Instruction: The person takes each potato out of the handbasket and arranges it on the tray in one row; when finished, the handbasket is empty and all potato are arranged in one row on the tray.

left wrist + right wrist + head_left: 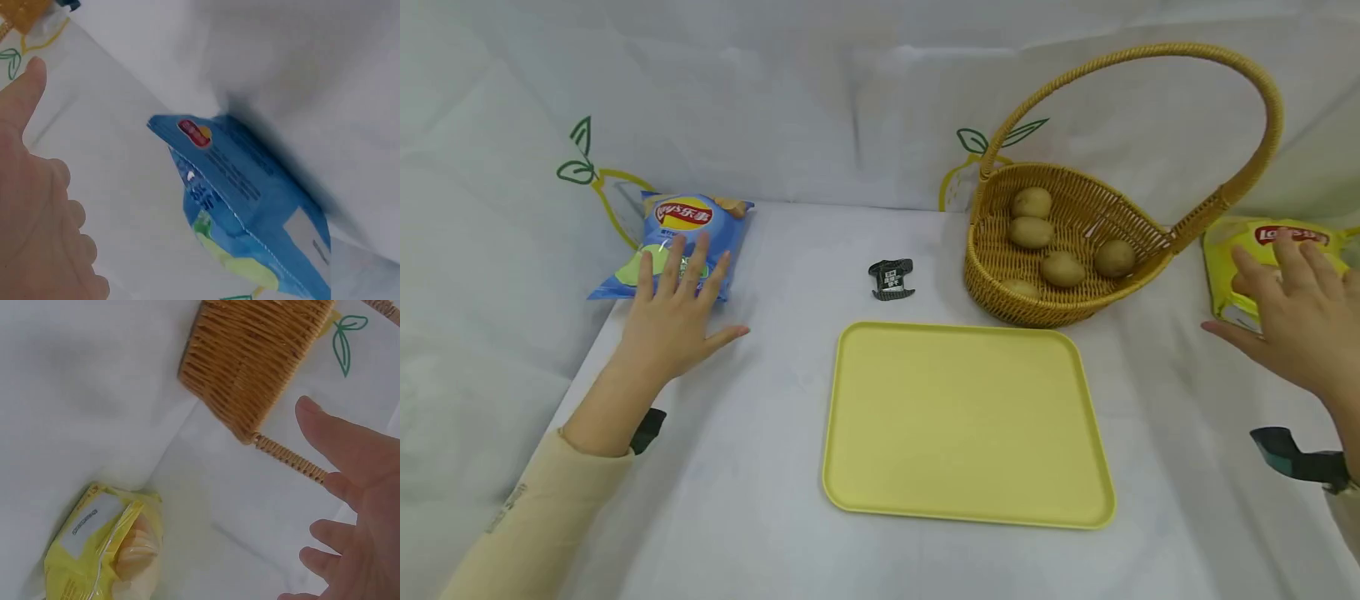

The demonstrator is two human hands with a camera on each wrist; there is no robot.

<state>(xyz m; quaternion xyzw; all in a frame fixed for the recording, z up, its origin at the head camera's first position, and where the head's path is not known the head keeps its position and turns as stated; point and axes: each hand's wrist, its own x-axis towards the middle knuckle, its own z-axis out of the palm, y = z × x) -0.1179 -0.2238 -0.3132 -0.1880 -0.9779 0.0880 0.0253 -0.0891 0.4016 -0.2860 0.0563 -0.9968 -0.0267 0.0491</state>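
My left hand is held with fingers spread, in front of a blue bag of Lay's chips at the back left. In the left wrist view that chip bag lies apart from the hand. Over on the right, my right hand is spread too, partly covering a yellow Lay's chip bag. The right wrist view shows a gap between this yellow bag and the fingers. Neither hand holds anything.
A yellow tray lies in the middle of the white-covered table. Behind it stands a wicker basket with a tall handle and several potatoes inside. A small black packet lies left of the basket.
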